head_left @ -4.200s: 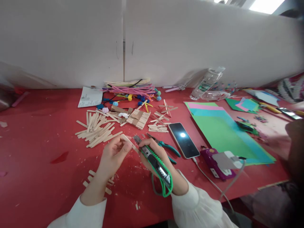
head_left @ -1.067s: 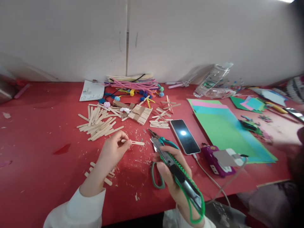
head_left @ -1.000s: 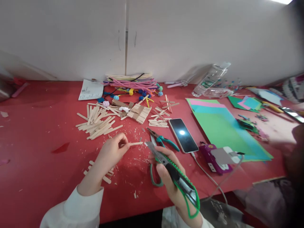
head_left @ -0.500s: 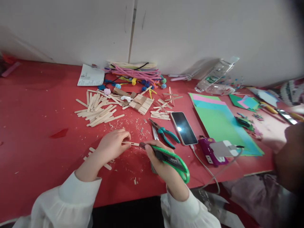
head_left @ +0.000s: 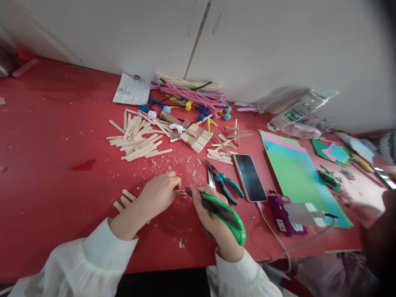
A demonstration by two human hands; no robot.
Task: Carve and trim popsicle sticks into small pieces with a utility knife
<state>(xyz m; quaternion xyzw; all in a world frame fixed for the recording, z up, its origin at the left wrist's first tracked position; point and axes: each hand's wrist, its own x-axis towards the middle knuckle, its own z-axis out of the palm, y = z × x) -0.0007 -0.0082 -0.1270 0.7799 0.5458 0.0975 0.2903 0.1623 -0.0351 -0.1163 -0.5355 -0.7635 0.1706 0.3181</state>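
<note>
My left hand (head_left: 159,193) is closed in a pinch on a short wooden craft stick (head_left: 182,192), held low over the red table (head_left: 46,173). My right hand (head_left: 208,210) grips a green utility knife (head_left: 223,210), with its blade tip against the stick's free end. Only a small part of the stick shows between the two hands. Wood shavings lie scattered on the table around both hands. A few cut stick pieces (head_left: 123,201) lie by my left wrist.
A pile of craft sticks (head_left: 136,138) and a glued stick panel (head_left: 195,137) lie beyond my hands. Teal pliers (head_left: 225,185), a phone (head_left: 250,177) on a cable, a purple charger box (head_left: 284,209), coloured paper (head_left: 293,173), pipe cleaners (head_left: 194,93) and a plastic bottle (head_left: 298,111) stand right and behind.
The knife has come down from the raised position to the stick's end. Both hands have dropped close to the table and drawn together, and less of the stick shows. The view has tilted.
</note>
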